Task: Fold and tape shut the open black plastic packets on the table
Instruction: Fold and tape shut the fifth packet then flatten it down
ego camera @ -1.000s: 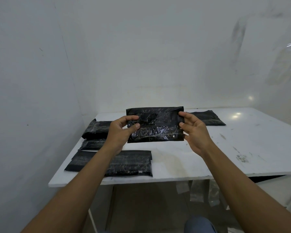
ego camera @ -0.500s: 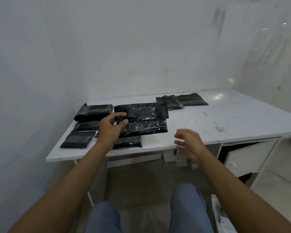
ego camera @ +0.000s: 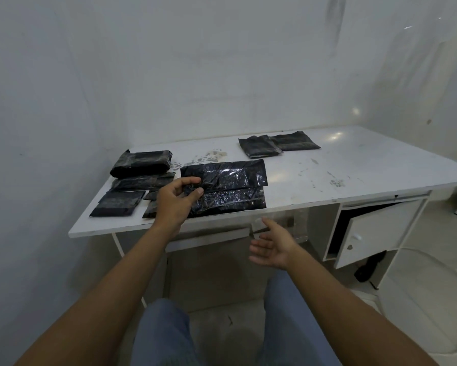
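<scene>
A glossy black plastic packet [ego camera: 230, 186] is held just above the front of the white table [ego camera: 354, 167]. My left hand [ego camera: 175, 200] pinches its left edge between thumb and fingers. My right hand [ego camera: 273, 245] hangs below the table's front edge, fingers spread and holding nothing, close to clear tape strips [ego camera: 280, 223] stuck to that edge. A stack of black packets [ego camera: 140, 165] lies at the left, with flatter ones [ego camera: 119, 203] in front. Two more packets [ego camera: 277, 143] lie at the back.
White walls close in the table at the left and back. Under the table's right side a white cabinet door [ego camera: 372, 233] stands ajar. My knees in blue jeans [ego camera: 166, 331] are below the table's front edge.
My right hand let go of the packet and dropped below the table's front edge. My left hand lowered the packet toward the table. The camera pulled back and tilted down.
</scene>
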